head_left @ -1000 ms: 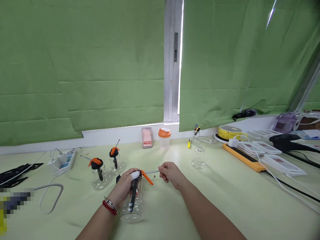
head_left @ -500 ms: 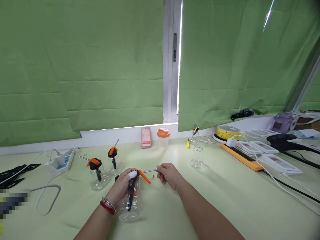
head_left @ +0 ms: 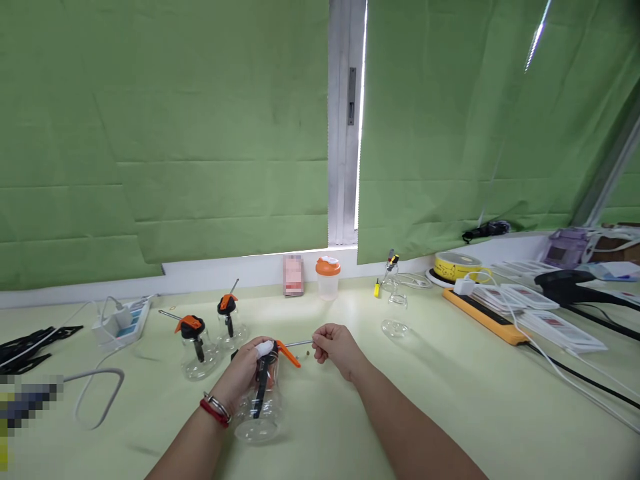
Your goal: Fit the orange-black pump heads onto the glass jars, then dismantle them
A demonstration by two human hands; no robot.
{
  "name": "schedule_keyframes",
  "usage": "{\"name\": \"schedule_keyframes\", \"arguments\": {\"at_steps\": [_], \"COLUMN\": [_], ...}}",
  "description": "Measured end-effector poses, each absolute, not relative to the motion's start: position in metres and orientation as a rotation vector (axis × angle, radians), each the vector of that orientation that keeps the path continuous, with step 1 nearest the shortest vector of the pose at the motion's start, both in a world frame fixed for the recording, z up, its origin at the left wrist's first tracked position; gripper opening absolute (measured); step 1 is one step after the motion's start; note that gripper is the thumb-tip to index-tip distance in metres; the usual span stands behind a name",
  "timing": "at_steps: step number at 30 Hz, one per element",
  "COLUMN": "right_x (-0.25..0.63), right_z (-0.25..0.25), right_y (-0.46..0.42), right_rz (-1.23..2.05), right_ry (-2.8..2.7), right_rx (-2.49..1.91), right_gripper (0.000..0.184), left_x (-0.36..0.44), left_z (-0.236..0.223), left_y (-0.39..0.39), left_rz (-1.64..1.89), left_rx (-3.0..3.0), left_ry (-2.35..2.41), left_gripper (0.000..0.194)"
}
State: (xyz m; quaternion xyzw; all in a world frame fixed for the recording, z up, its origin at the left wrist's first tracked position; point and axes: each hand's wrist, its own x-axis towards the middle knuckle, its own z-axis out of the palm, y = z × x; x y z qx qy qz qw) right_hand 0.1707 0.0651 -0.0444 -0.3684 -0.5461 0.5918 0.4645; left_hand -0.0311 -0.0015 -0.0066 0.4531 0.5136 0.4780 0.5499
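My left hand (head_left: 249, 368), its thumb covered in white, is wrapped round the neck of a clear spray bottle (head_left: 257, 427) with a black and orange head. The bottle stands on the table, a dark strip hanging down its front. An orange lever (head_left: 289, 354) sticks out to the right of the head. My right hand (head_left: 334, 347) pinches the far end of the thin metal tube (head_left: 299, 343) that runs out from the head. Beneath this tube lie small brown bits (head_left: 307, 353). Two similar bottles, one nearer (head_left: 197, 360) and one farther (head_left: 231, 330), stand to the left.
A lidded orange-topped cup (head_left: 328, 281) and a pink box (head_left: 293, 276) stand by the wall. Glassy clear pieces (head_left: 395, 328) and a small yellow item (head_left: 377, 289) lie right of centre. An orange power strip (head_left: 483, 316) with cables is on the right, a white one (head_left: 123, 323) on the left.
Both hands keep their hold on the bottle and its tube, nearly still. The view has shifted very slightly. More of the small brown bits shows under the tube.
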Motion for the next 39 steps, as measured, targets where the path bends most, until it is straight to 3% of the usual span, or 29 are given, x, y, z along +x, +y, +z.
{"name": "schedule_keyframes", "arguments": {"at_steps": [10, 14, 22, 24, 27, 29, 31, 34, 39], "right_x": [0.166, 0.155, 0.156, 0.158, 0.159, 0.161, 0.162, 0.164, 0.168], "right_z": [-0.049, -0.048, -0.04, -0.038, -0.034, -0.032, -0.03, -0.027, -0.017], "right_y": [0.063, 0.057, 0.053, 0.051, 0.046, 0.043, 0.042, 0.04, 0.033], "right_rz": [0.921, 0.778, 0.696, 0.805, 1.368, 1.796, 2.006, 1.992, 1.639], "right_ry": [-1.885, -2.03, -2.02, -1.949, -1.736, -1.517, -1.348, -1.319, -1.535], "right_rx": [-1.341, -1.419, -1.479, -1.359, -1.132, -0.969, -0.84, -0.819, -0.697], "right_gripper": [0.002, 0.013, 0.014, 0.032, 0.055, 0.063, 0.063, 0.057, 0.059], "left_x": [-0.029, -0.029, -0.033, -0.033, -0.031, -0.028, -0.025, -0.024, -0.029], "left_z": [0.0, -0.001, -0.005, -0.006, -0.008, -0.008, -0.008, -0.007, -0.004], "left_y": [-0.005, -0.004, 0.001, 0.001, 0.0, -0.003, -0.006, -0.008, -0.003], "left_rz": [1.309, 1.386, 1.577, 1.651, 1.717, 1.692, 1.646, 1.581, 1.491], "left_rx": [0.938, 0.888, 0.85, 0.881, 0.97, 1.02, 1.069, 1.153, 1.075], "left_ry": [1.227, 1.212, 1.186, 1.151, 1.086, 1.074, 1.105, 1.218, 1.404], "left_gripper": [0.015, 0.019, 0.036, 0.04, 0.037, 0.033, 0.03, 0.021, 0.035]}}
